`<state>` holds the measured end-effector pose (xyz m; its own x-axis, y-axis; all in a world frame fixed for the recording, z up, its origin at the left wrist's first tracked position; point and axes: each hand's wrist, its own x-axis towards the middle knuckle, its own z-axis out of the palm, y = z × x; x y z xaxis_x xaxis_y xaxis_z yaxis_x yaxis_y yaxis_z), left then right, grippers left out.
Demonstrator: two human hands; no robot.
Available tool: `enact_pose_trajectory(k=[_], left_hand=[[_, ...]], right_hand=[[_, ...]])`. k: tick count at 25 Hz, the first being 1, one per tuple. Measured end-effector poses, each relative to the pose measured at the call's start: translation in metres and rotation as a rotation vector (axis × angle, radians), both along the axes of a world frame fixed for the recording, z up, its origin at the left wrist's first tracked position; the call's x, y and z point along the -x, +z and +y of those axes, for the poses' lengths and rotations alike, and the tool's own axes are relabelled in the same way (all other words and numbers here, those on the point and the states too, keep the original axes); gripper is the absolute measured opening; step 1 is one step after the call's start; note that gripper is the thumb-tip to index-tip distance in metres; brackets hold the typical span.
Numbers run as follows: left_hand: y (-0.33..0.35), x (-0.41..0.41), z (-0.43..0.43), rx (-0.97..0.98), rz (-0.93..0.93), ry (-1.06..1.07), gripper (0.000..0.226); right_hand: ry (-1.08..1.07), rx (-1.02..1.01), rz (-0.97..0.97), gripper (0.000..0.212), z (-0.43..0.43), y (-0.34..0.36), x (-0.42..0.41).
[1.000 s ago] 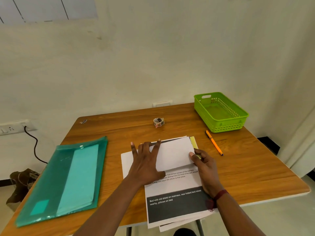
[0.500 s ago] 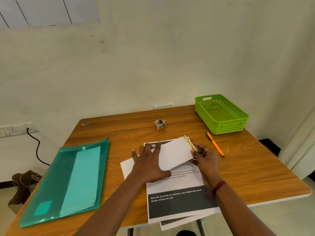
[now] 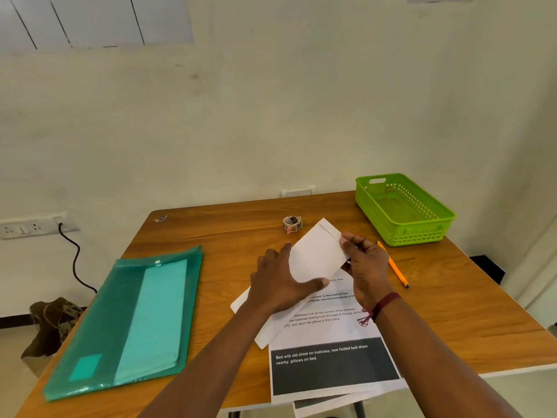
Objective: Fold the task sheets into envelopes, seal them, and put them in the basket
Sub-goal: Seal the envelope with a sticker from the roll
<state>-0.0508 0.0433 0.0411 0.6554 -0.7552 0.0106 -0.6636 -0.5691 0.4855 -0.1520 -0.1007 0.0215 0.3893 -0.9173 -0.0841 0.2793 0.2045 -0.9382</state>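
A white envelope [image 3: 316, 254] is raised off the table and tilted, held between both hands. My left hand [image 3: 278, 282] grips its lower left edge with the thumb across the front. My right hand [image 3: 366, 263] pinches its right edge. Under them lies a stack of printed task sheets [image 3: 331, 357] with a dark band of white text, reaching past the table's front edge. The green plastic basket [image 3: 437, 218] stands at the far right corner and looks empty.
A small tape roll [image 3: 291, 224] sits behind the envelope. An orange pen [image 3: 394, 268] lies right of my right hand. A teal plastic folder [image 3: 132, 321] covers the left of the wooden table [image 3: 467, 303]. A wall stands close behind.
The envelope has been lifted off the sheets and turned up toward the back, now held by both hands. The yellow strip seen at its right edge is no longer visible.
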Motion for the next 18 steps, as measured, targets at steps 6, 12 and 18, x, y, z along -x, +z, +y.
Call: enact_pose_trajectory(k=[6,12,18], left_hand=[[0.038,-0.02,-0.022,0.384,0.463,0.117,0.03],[0.085,-0.014,-0.044,0.615,0.554,0.107,0.023],[0.091,-0.006,-0.036,0.83,0.613,0.103,0.015]], right_hand=[[0.067,0.112,0.026,0.019,-0.007,0.021,-0.006],[0.137,0.322,-0.01,0.017,-0.001,0.058,-0.015],[0.032,0.35,-0.099,0.012,0.006,0.083,-0.016]])
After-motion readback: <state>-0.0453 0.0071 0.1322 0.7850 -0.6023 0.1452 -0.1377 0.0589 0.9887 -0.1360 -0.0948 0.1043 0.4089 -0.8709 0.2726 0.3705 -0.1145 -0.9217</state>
